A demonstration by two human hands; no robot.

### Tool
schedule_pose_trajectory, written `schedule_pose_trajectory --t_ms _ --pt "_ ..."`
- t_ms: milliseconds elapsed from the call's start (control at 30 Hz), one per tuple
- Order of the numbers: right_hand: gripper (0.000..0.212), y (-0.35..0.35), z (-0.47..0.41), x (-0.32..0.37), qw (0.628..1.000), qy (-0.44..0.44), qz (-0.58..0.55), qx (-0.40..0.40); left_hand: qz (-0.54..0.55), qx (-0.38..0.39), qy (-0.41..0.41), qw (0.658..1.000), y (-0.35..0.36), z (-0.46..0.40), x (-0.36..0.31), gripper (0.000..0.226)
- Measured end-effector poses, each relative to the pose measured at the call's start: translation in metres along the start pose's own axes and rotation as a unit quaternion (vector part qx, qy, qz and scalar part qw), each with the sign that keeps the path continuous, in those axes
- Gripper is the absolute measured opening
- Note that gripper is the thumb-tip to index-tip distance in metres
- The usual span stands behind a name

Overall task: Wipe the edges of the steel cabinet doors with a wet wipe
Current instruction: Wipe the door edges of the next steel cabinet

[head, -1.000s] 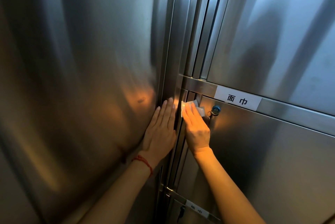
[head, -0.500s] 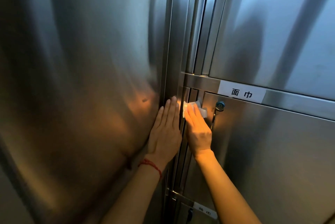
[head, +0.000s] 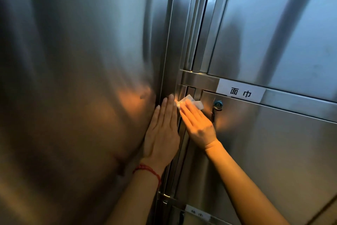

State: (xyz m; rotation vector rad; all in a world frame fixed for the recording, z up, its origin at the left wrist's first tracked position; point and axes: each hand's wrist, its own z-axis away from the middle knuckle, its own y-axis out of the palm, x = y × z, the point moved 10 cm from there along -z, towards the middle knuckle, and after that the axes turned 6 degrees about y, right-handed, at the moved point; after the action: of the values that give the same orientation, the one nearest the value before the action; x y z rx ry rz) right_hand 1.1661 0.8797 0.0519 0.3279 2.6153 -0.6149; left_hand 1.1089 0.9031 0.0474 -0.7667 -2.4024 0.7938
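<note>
The left hand [head: 162, 133] lies flat on the wide left panel [head: 82, 78], beside the vertical door edge [head: 182, 126]. Right of it, the right hand [head: 197, 124] presses the wet wipe [head: 189, 102] onto the lower door [head: 273, 151]. The lock [head: 218, 104] sits just right of the wipe, below the label [head: 240, 92].

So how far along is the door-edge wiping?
Done: cannot be judged; the steel shows no clear wiped streaks. In hand: the right hand presses the wet wipe on the labelled door's top-left edge; the left hand rests flat beside it. Left: the edges lower down and the upper door.
</note>
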Motion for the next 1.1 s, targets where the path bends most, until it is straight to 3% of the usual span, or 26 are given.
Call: schedule_pose_trajectory --t_ms 267,600,1100 --pt "0.044 0.009 0.012 0.005 0.989 -0.109 0.041 0.096 -0.004 0.000 -0.002 1.000 0.000 0.001 0.002 0.074" --pt "0.054 0.017 0.020 0.002 0.976 -0.148 0.030 0.157 -0.003 -0.005 0.004 1.000 0.001 -0.001 0.001 0.071" --pt "0.054 0.013 0.013 -0.005 0.970 -0.171 0.017 0.172 0.021 -0.015 0.008 1.000 0.002 0.004 0.001 0.067"
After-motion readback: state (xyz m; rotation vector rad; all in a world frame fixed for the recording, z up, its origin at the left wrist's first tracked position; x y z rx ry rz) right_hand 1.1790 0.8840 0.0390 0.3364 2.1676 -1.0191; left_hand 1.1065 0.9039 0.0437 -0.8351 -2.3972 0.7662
